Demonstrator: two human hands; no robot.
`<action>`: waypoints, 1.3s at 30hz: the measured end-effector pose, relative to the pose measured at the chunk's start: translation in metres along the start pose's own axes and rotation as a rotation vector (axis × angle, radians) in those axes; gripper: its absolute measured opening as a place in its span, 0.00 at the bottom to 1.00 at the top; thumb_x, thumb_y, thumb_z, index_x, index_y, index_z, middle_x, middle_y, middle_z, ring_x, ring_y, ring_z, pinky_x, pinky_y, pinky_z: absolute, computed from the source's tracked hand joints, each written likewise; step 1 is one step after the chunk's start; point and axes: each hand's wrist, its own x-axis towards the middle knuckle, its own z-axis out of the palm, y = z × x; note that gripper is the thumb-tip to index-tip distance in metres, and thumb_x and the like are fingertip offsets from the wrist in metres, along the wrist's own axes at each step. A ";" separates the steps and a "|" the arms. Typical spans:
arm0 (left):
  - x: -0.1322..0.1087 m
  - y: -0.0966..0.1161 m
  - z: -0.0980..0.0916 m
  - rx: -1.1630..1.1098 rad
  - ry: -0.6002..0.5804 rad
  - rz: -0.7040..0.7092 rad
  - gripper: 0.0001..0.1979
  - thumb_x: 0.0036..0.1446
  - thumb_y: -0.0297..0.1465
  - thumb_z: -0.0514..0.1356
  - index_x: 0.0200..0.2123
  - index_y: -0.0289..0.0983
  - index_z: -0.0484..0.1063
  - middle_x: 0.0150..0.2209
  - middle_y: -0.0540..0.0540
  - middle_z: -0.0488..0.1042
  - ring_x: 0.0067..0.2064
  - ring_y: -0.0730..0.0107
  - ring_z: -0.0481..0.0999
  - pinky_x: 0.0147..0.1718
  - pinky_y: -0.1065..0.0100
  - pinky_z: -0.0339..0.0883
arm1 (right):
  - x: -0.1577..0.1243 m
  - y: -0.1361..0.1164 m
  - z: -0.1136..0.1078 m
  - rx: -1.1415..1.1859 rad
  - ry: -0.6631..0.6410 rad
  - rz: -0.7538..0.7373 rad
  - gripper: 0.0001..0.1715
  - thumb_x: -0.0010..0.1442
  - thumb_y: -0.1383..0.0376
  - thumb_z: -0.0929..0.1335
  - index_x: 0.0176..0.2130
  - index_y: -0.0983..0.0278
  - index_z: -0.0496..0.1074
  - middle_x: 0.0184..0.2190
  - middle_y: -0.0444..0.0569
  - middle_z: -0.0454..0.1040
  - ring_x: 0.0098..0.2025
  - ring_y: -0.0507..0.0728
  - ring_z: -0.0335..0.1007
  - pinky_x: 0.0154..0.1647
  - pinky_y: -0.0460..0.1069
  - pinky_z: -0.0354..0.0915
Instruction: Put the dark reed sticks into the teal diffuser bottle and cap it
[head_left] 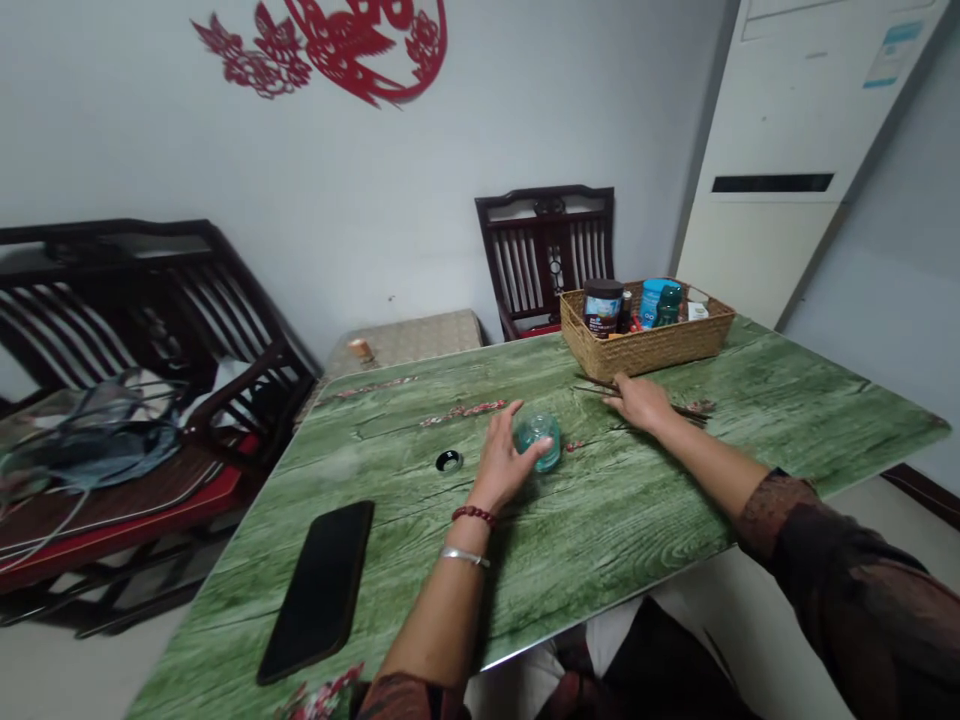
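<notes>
A small teal glass jar (538, 440) stands on the green wood-patterned table. My left hand (506, 455) is beside it with fingers and thumb spread, the thumb crossing the jar's near side. Whether the hand presses on the glass I cannot tell. Left of that hand lies a small round black lid (449, 461). Farther right, my right hand (640, 402) is closed over several thin dark sticks (688, 414), which lie low along the tabletop and poke out on both sides of it. The palm hides their middle.
Just beyond my right hand sits a wicker basket (649, 350) holding jars and bottles. A black phone (319, 590) lies at the table's near left. Dark wooden chairs (553, 255) stand behind, one at left piled with cloth and cables. A white floor-standing unit (795, 130) is at right.
</notes>
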 end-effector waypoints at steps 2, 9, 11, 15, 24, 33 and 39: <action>-0.003 -0.013 -0.024 0.076 0.047 -0.006 0.28 0.56 0.38 0.64 0.59 0.38 0.66 0.59 0.36 0.69 0.62 0.51 0.68 0.61 0.50 0.60 | -0.001 0.011 0.015 -0.057 -0.006 0.046 0.25 0.66 0.49 0.66 0.52 0.64 0.68 0.46 0.63 0.78 0.48 0.67 0.76 0.43 0.54 0.64; -0.018 -0.061 -0.078 0.481 -0.003 -0.248 0.26 0.54 0.32 0.62 0.57 0.37 0.70 0.53 0.34 0.74 0.56 0.49 0.73 0.56 0.51 0.64 | 0.000 0.030 0.044 -0.146 0.089 0.041 0.22 0.69 0.51 0.63 0.52 0.65 0.68 0.49 0.61 0.73 0.50 0.64 0.73 0.44 0.52 0.62; -0.021 -0.064 -0.077 0.561 -0.088 -0.269 0.25 0.54 0.31 0.62 0.57 0.37 0.71 0.52 0.34 0.75 0.54 0.49 0.74 0.55 0.52 0.64 | 0.002 0.032 0.048 -0.178 0.117 0.016 0.21 0.68 0.52 0.65 0.51 0.65 0.69 0.48 0.61 0.73 0.51 0.64 0.71 0.45 0.52 0.61; -0.022 -0.063 -0.070 0.599 -0.142 -0.263 0.22 0.53 0.27 0.59 0.52 0.40 0.76 0.47 0.37 0.77 0.51 0.51 0.75 0.55 0.54 0.63 | 0.005 0.033 0.049 -0.210 0.127 -0.015 0.21 0.67 0.53 0.66 0.50 0.65 0.69 0.47 0.59 0.74 0.51 0.65 0.69 0.47 0.53 0.59; -0.010 -0.045 -0.076 0.322 -0.098 -0.228 0.18 0.60 0.40 0.55 0.49 0.40 0.75 0.42 0.42 0.78 0.42 0.58 0.76 0.42 0.59 0.69 | -0.001 0.029 0.036 -0.103 0.174 -0.011 0.21 0.66 0.55 0.67 0.52 0.66 0.70 0.48 0.61 0.73 0.53 0.67 0.66 0.52 0.56 0.58; 0.023 0.005 -0.021 -0.662 0.153 -0.074 0.24 0.45 0.36 0.72 0.42 0.40 0.65 0.44 0.49 0.73 0.44 0.68 0.77 0.47 0.65 0.69 | -0.006 -0.050 0.032 0.802 -0.180 -0.434 0.45 0.43 0.62 0.81 0.57 0.61 0.67 0.51 0.52 0.76 0.54 0.61 0.73 0.54 0.54 0.66; 0.021 -0.009 0.014 -0.732 0.172 -0.066 0.22 0.42 0.34 0.74 0.37 0.39 0.67 0.43 0.46 0.75 0.47 0.65 0.77 0.52 0.59 0.68 | -0.016 -0.089 0.061 0.898 -0.182 -0.419 0.51 0.43 0.59 0.80 0.61 0.63 0.62 0.53 0.54 0.75 0.54 0.64 0.72 0.53 0.56 0.66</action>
